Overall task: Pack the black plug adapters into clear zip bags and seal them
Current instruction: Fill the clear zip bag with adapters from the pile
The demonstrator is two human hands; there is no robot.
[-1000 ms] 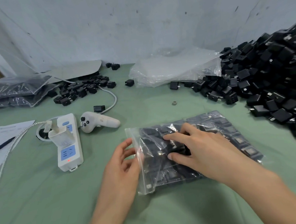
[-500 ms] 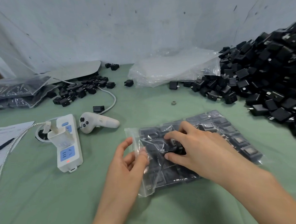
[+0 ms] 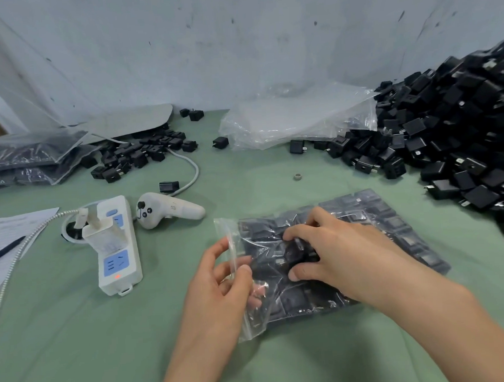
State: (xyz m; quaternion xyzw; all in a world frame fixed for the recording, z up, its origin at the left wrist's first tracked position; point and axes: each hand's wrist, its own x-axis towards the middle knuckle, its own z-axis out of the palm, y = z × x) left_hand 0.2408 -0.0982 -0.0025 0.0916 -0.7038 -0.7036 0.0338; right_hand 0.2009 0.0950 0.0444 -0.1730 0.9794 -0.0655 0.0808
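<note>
Green worktop [image 3: 78,346]. Heap of black plug adapters [image 3: 460,127] at far right. Clear zip bag [image 3: 398,227], full of adapters, flat at centre, mouth leftward. Right hand [image 3: 344,256] atop bag, grip curled, clamped on film over one adapter. Left hand [image 3: 218,292] grip pinched on mouth edge.
</note>
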